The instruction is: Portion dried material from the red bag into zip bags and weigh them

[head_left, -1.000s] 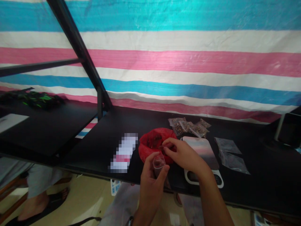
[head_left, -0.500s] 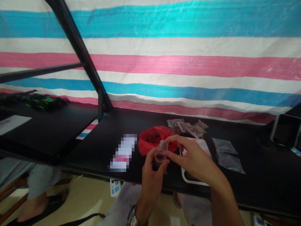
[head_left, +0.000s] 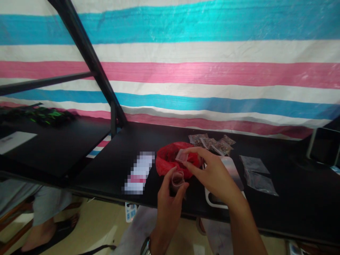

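Observation:
My left hand (head_left: 170,194) is closed around a small clear zip bag (head_left: 177,179), its mouth held round and facing up. Something brown shows inside the bag. In the fingers of my right hand (head_left: 209,168) is a small clear plastic cup (head_left: 182,156), tilted above the red plastic bag (head_left: 162,163). Dark loose bits lie in the red bag, which stands open on the black table just beyond my left hand. Beneath my right forearm is a white device like a kitchen scale (head_left: 233,170), with a shiny plate, partly hidden.
Several filled zip bags (head_left: 221,147) lie behind the scale. Two flat clear bags (head_left: 259,175) rest to its right. A blurred-out paper (head_left: 140,173) is at left, and a phone-like device (head_left: 324,147) stands at far right. Another person's leg (head_left: 50,205) shows at lower left.
The clear cup in my right hand has moved up and away from the small bag's mouth to above the red bag. My left hand has come slightly down and left with the zip bag.

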Available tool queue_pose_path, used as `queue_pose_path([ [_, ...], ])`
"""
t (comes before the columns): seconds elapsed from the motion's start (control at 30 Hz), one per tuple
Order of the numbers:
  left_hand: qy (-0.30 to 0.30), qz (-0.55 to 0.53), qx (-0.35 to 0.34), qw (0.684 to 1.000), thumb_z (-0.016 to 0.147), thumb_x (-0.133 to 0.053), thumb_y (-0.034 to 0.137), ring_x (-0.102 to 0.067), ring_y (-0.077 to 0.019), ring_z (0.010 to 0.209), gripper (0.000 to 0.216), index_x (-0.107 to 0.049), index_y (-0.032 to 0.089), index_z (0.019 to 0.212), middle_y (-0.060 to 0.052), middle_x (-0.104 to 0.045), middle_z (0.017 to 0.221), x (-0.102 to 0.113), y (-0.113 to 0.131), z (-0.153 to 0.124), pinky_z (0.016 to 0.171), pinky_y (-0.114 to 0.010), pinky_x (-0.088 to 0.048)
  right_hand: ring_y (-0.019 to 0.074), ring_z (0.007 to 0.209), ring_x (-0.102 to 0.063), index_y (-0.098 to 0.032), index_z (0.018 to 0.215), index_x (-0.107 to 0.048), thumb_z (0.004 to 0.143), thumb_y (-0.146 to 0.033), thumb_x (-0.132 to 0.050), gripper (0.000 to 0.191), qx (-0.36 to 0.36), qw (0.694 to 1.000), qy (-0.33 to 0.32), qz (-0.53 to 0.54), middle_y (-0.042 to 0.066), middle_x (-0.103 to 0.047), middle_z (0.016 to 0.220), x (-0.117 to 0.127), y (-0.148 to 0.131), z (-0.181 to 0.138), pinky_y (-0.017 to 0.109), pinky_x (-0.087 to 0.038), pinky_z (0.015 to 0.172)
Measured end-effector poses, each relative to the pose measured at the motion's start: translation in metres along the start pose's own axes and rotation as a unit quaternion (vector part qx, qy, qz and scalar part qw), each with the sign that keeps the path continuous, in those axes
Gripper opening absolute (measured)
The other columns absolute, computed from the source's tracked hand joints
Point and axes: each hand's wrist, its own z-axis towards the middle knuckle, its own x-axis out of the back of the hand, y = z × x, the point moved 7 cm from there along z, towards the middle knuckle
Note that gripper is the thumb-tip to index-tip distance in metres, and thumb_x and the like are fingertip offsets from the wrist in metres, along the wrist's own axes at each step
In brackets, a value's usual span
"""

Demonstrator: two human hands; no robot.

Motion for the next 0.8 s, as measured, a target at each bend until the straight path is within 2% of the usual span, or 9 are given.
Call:
queue_pose_path([
  [0.07, 0.005, 0.01, 0.01, 1.0, 0.082, -0.083, 0.04, -0.076, -0.0231, 0.097, 0.048, -0.073, 0.024, 0.126, -0.005, -0.08, 0.108, 0.005, -0.003, -0.004, 0.087, -0.035, -0.061, 0.0241, 0.117, -0.071, -0.026, 0.115, -0.076, 0.094, -0.015, -0.073, 0.024, -0.004, 0.999, 0.021, -0.025, 0.005, -0.08, 0.124, -0.009, 0.01, 0.009, 0.039, -0.051, 0.107],
  [0.13, 0.011, 0.027, 0.012, 0.999, 0.082, -0.083, 0.042, -0.077, -0.0242, 0.101, 0.051, -0.072, 0.024, 0.128, -0.006, -0.08, 0.11, 0.012, -0.005, -0.007, 0.092, -0.037, -0.06, 0.0257, 0.119, -0.07, -0.023, 0.113, -0.076, 0.093, -0.013, -0.075, 0.023, -0.015, 0.998, 0.014, -0.06, 0.007, -0.08, 0.124, -0.025, 0.02, 0.017, 0.042, -0.049, 0.11],
  [0.3, 0.037, 0.047, 0.003, 0.998, 0.083, -0.083, 0.048, -0.076, -0.0279, 0.112, 0.054, -0.07, 0.023, 0.13, -0.01, -0.079, 0.123, 0.03, -0.001, -0.003, 0.1, -0.042, -0.059, 0.0232, 0.114, -0.072, -0.025, 0.109, -0.077, 0.091, -0.008, -0.076, 0.025, 0.012, 0.996, -0.066, -0.058, 0.003, -0.082, 0.118, -0.057, 0.017, 0.021, 0.04, -0.047, 0.109],
  [0.43, 0.059, 0.049, 0.005, 0.997, 0.084, -0.081, 0.049, -0.076, -0.0291, 0.114, 0.054, -0.069, 0.023, 0.13, -0.011, -0.079, 0.125, 0.038, 0.005, 0.001, 0.101, -0.043, -0.059, 0.0228, 0.106, -0.072, -0.025, 0.105, -0.078, 0.089, -0.006, -0.075, 0.025, 0.03, 0.986, -0.142, -0.084, 0.002, -0.082, 0.113, -0.064, 0.006, 0.013, 0.037, -0.048, 0.101],
  [0.53, 0.051, 0.034, 0.016, 0.998, 0.084, -0.082, 0.05, -0.077, -0.0282, 0.109, 0.055, -0.068, 0.024, 0.13, -0.01, -0.08, 0.12, 0.038, 0.005, 0.003, 0.096, -0.041, -0.06, 0.0233, 0.103, -0.071, -0.025, 0.104, -0.078, 0.089, -0.009, -0.076, 0.022, 0.03, 0.981, -0.159, -0.102, 0.003, -0.082, 0.11, -0.064, 0.007, 0.01, 0.036, -0.049, 0.095],
  [0.6, 0.049, 0.024, 0.021, 0.998, 0.082, -0.083, 0.05, -0.077, -0.0279, 0.108, 0.056, -0.068, 0.023, 0.129, -0.01, -0.08, 0.12, 0.038, 0.004, 0.003, 0.095, -0.04, -0.06, 0.0229, 0.102, -0.07, -0.024, 0.102, -0.077, 0.091, -0.011, -0.075, 0.018, 0.03, 0.984, -0.144, -0.1, 0.002, -0.082, 0.107, -0.063, 0.01, 0.013, 0.035, -0.049, 0.093],
  [0.67, 0.051, 0.023, 0.025, 0.998, 0.082, -0.082, 0.052, -0.076, -0.0278, 0.108, 0.056, -0.068, 0.023, 0.127, -0.01, -0.08, 0.12, 0.038, 0.003, 0.004, 0.096, -0.04, -0.059, 0.0225, 0.103, -0.07, -0.024, 0.102, -0.077, 0.093, -0.013, -0.074, 0.015, 0.021, 0.99, -0.097, -0.103, 0.003, -0.081, 0.108, -0.061, 0.016, 0.019, 0.035, -0.049, 0.096],
  [0.73, 0.054, 0.035, 0.024, 0.998, 0.083, -0.081, 0.053, -0.076, -0.028, 0.109, 0.054, -0.069, 0.023, 0.126, -0.01, -0.079, 0.12, 0.038, 0.002, 0.004, 0.098, -0.041, -0.057, 0.0238, 0.107, -0.07, -0.024, 0.104, -0.076, 0.095, -0.014, -0.073, 0.014, -0.002, 0.991, -0.044, -0.127, 0.004, -0.081, 0.114, -0.058, 0.024, 0.026, 0.038, -0.048, 0.1],
  [0.8, 0.053, 0.047, 0.018, 0.997, 0.084, -0.08, 0.052, -0.075, -0.0284, 0.112, 0.052, -0.069, 0.023, 0.125, -0.01, -0.079, 0.123, 0.038, 0.001, 0.005, 0.101, -0.042, -0.056, 0.026, 0.111, -0.07, -0.024, 0.107, -0.075, 0.096, -0.015, -0.071, 0.015, -0.027, 0.987, -0.021, -0.158, 0.006, -0.08, 0.119, -0.06, 0.031, 0.031, 0.04, -0.047, 0.103],
])
